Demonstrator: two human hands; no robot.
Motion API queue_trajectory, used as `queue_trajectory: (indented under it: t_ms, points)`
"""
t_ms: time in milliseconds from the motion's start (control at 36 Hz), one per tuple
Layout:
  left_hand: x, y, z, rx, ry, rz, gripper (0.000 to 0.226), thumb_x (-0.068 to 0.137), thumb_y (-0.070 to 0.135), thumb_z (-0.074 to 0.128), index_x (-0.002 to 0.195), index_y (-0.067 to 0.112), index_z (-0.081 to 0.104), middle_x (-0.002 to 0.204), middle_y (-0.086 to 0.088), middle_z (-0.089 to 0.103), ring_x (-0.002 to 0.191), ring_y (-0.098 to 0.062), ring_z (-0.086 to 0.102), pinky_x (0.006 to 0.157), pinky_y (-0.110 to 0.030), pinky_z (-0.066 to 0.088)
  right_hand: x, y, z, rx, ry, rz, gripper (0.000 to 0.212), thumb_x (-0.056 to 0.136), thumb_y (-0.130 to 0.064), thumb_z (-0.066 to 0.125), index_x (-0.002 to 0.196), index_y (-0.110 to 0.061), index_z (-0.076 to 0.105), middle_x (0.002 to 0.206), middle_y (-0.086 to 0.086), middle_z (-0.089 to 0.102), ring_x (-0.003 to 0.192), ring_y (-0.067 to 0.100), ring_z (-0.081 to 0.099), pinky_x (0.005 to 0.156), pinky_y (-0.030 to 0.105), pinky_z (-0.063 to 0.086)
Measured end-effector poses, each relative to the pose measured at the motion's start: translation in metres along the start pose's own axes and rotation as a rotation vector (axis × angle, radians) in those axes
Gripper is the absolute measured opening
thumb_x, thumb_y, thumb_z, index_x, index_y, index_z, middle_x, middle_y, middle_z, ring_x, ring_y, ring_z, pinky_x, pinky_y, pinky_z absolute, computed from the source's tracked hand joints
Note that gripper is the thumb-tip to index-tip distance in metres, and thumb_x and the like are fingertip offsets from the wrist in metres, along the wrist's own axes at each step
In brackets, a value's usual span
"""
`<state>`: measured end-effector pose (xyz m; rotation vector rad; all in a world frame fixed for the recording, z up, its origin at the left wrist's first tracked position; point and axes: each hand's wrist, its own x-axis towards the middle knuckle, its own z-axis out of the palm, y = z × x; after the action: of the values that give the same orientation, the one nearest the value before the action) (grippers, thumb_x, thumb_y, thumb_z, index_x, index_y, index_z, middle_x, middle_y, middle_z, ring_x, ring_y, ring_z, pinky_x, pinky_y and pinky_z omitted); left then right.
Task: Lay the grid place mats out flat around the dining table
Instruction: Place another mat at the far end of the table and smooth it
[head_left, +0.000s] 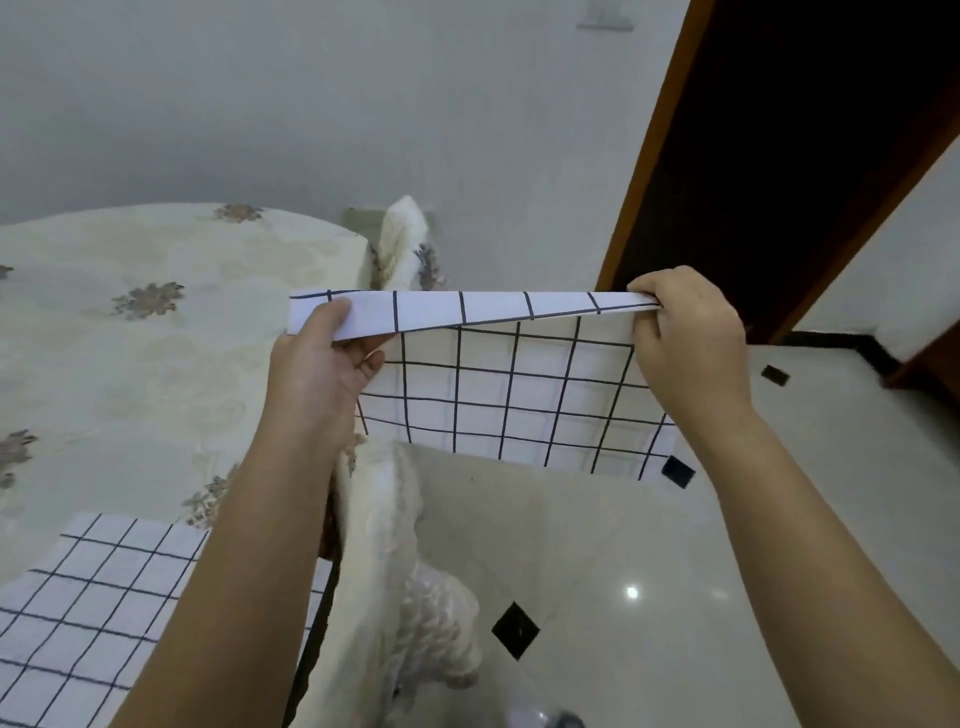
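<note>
White grid place mat (509, 384) hangs mid-frame beyond the table (156, 338), fingers (647, 287) of left hand (322, 358) and right hand (685, 332) pinching its top edge, seemingly folded over; laid so, it could crease or slide to the floor (779, 519).

The worktop (130, 364) offers broad open cloth beyond the flat grid mat (93, 597) at its near corner. Along its right edge a near chair (384, 545) and a far chair (402, 244), both white-covered, bar that side. The hanging grid mat (509, 395), stretched between the left hand (317, 364) and the right hand (685, 338), screens the space ahead. To the right the tiled floor (779, 519) lies open.
</note>
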<state>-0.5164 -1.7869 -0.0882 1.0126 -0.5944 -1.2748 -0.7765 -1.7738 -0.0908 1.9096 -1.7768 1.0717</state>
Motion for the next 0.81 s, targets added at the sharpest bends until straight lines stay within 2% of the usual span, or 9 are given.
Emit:
queue_trajectory:
  t_ms: [222,361,500,611,667,806]
  points:
    - [0.074,-0.012,0.037,-0.021,0.144,0.148,0.014,0.094,0.016,0.045,0.083,0.019,0.053,0.057,0.011,0.062,0.054,-0.005,0.06,0.054,-0.02,0.043,0.104,0.044,0.091,0.202,0.011,-0.149,0.02,0.077,0.001,0.048,0.089,-0.001,0.064,0.082,0.013,0.062,0.076,0.031,0.057,0.066,0.04,0.047]
    - [0.105,-0.007,0.048,-0.07,0.272,0.219,0.015,0.094,0.017,0.044,0.084,0.019,0.053,0.06,0.01,0.063,0.056,-0.006,0.06,0.051,-0.019,0.041,0.166,0.043,0.139,0.248,-0.006,-0.311,0.019,0.074,0.001,0.049,0.086,-0.002,0.063,0.08,0.013,0.062,0.072,0.034,0.057,0.062,0.037,0.045]
    - [0.135,0.002,0.038,-0.08,0.422,0.293,0.014,0.095,0.017,0.044,0.085,0.019,0.053,0.073,0.005,0.061,0.056,-0.006,0.06,0.051,-0.019,0.041,0.216,0.015,0.193,0.323,-0.021,-0.431,0.02,0.071,-0.001,0.047,0.084,-0.002,0.063,0.079,0.013,0.062,0.072,0.034,0.056,0.059,0.036,0.044]
    - [0.167,0.009,0.022,-0.1,0.526,0.325,0.014,0.095,0.018,0.044,0.083,0.019,0.052,0.056,0.011,0.062,0.053,-0.004,0.061,0.051,-0.018,0.041,0.243,-0.01,0.242,0.417,-0.068,-0.513,0.022,0.072,-0.002,0.046,0.084,-0.003,0.064,0.078,0.013,0.062,0.072,0.034,0.057,0.06,0.037,0.045]
    - [0.186,0.011,0.012,-0.116,0.57,0.332,0.014,0.094,0.018,0.044,0.083,0.019,0.051,0.055,0.012,0.062,0.054,-0.004,0.062,0.053,-0.019,0.042,0.256,-0.023,0.267,0.451,-0.085,-0.549,0.024,0.073,-0.005,0.043,0.084,-0.004,0.065,0.078,0.012,0.063,0.072,0.033,0.058,0.061,0.036,0.046]
    - [0.237,0.02,-0.012,-0.155,0.639,0.338,0.013,0.094,0.017,0.044,0.083,0.019,0.052,0.072,0.007,0.065,0.063,-0.006,0.066,0.054,-0.02,0.044,0.289,-0.061,0.326,0.539,-0.134,-0.61,0.032,0.073,-0.012,0.037,0.085,-0.003,0.065,0.08,0.013,0.064,0.075,0.034,0.059,0.064,0.037,0.047]
